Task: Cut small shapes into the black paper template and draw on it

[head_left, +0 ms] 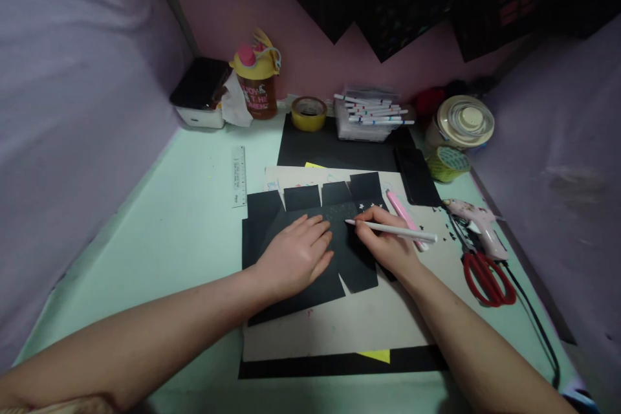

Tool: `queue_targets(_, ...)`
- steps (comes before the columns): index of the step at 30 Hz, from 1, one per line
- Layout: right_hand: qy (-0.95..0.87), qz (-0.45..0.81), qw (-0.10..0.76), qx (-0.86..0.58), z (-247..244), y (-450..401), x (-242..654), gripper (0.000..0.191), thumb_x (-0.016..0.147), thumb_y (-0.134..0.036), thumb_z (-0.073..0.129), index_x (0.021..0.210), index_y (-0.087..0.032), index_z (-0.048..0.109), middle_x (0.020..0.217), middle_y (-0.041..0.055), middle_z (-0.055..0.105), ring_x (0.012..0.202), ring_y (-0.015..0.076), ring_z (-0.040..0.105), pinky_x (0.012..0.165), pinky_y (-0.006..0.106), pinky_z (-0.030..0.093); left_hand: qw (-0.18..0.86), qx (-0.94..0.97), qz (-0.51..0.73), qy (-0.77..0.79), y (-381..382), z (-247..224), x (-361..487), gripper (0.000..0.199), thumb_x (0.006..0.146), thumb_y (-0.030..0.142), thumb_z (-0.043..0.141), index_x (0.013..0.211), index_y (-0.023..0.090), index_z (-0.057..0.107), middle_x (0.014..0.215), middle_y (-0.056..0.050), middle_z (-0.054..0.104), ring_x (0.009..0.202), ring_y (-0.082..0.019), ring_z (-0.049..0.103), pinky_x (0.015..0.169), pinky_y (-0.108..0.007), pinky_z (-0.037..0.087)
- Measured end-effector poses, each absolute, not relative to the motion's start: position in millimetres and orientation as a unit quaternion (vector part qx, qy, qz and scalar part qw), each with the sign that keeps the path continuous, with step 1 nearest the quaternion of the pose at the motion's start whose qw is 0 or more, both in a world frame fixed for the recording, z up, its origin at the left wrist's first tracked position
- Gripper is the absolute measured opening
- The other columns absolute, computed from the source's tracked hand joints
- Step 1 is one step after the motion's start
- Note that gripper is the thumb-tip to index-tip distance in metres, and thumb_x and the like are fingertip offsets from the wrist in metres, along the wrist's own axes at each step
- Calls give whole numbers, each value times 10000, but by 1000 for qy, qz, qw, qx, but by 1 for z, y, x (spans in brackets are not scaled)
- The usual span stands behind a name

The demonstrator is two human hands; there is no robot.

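My left hand (297, 255) lies flat on a cut black sheet of paper (356, 265), its fingers pointing right. In my right hand (385, 242) is a white pen (400, 229), its tip at the black paper just right of my left fingers. Slits divide the paper's upper edge into flaps, and one slit shows at its lower edge. Small white stars (361, 206) and faint marks show near the upper right of the paper. Under it is a pale board (339, 333). A pink cutter (400, 210) lies beside my right hand.
Red-handled scissors (489, 279) and a glue gun (478, 223) lie at the right. A ruler (239, 176) is at the left. Behind stand a bottle (257, 87), yellow tape (309, 114), a box of pens (363, 126), a phone (416, 174) and green tape (447, 163).
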State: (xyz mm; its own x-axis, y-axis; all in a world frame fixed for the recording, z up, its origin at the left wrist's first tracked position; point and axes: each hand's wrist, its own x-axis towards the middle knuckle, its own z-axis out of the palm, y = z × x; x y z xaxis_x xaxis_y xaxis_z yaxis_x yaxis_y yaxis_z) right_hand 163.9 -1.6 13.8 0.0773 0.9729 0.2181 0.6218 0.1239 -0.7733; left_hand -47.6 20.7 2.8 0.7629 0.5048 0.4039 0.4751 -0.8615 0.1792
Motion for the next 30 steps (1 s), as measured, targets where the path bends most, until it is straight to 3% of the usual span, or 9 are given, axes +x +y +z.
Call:
queue_targets(10, -637, 231, 385, -627, 13, -1, 166, 137, 744, -168, 531, 615, -209, 509, 622, -15, 599, 610, 139, 547, 557, 238, 397, 30, 939, 223, 258, 20, 3, -48, 279, 924, 255, 518, 1101, 81, 647, 1172, -140, 653, 1147, -274, 593, 1016, -454, 469)
queue_targets(30, -647, 232, 380, -618, 15, -2, 164, 129, 750, -171, 520, 626, -207, 527, 608, -19, 599, 578, 132, 540, 537, 232, 398, 31, 940, 220, 260, 20, 2, -48, 281, 921, 255, 522, 1108, 83, 644, 1183, -136, 650, 1154, -273, 589, 1028, -452, 459)
